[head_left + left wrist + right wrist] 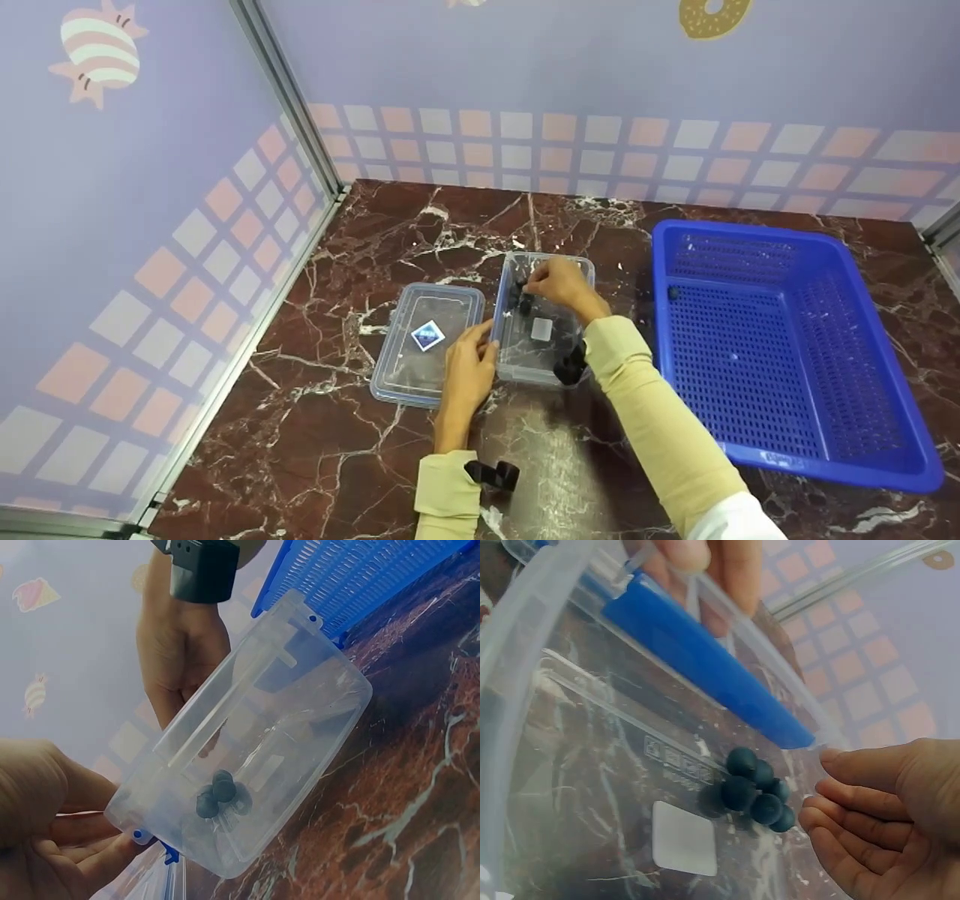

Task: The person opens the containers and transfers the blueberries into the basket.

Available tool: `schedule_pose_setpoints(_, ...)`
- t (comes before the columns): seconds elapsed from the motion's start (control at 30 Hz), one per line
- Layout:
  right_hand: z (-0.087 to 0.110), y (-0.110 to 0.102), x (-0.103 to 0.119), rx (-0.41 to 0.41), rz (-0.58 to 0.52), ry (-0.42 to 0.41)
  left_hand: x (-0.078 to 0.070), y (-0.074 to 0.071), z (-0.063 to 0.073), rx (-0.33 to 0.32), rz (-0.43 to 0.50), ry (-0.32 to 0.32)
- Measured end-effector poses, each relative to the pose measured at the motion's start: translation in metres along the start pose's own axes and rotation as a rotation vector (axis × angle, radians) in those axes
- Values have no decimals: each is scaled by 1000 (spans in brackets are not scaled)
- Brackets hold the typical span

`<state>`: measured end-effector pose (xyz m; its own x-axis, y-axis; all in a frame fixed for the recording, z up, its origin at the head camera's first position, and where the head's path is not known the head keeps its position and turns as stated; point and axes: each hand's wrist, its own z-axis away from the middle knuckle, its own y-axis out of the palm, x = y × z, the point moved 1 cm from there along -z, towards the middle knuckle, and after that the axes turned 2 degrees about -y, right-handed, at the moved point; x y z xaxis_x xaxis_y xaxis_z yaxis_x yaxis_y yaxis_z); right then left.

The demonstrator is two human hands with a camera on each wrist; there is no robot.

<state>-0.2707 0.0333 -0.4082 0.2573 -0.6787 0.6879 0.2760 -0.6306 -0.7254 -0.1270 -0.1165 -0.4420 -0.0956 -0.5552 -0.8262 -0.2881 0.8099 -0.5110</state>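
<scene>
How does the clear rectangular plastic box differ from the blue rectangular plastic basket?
The box is see-through with solid walls, while the basket is blue with many small holes. The box is smaller than the basket. Several small dark round balls lie in the box; the basket shows only one ball. Both are open-topped and stand on the dark red marbled surface.

I saw pale yellow sleeves (pixel 667 431) with folded cuffs (pixel 619 346) low in the head view. Black wrist gear (pixel 505 476) jutted out, and white cloth (pixel 735 519) showed at lower right.

Lilac walls (pixel 525 67) border a marbled tabletop (pixel 300 435).
</scene>
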Motion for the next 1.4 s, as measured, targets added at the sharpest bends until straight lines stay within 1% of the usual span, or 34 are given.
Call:
schedule_pose_setpoints(0.07, 1, 3, -1, 2, 17, -11, -1, 0, 0, -3, 2, -1)
schedule_pose_setpoints(0.2, 1, 7, -3, 19, 54, -8, 0, 0, 0, -11, 4, 3)
schedule_pose_setpoints(0.57, 0, 15, -7, 57, 76, 52, 0, 0, 0, -22, 17, -3)
schedule_pose_setpoints(0.83, 0, 18, -10, 46, 93, 43, 0, 1, 0, -19, 10, 0)
schedule_pose_setpoints(1.0, 0, 20, -12, 49, 93, 55, 0, 1, 0, -13, -17, -12)
schedule_pose_setpoints(1.2, 0, 22, -13, 57, 68, 78, 1, 2, 0, -14, -13, -6)
schedule_pose_setpoints(1.4, 0, 23, -13, 47, 85, 57, 2, 3, 0, -21, -25, -9)
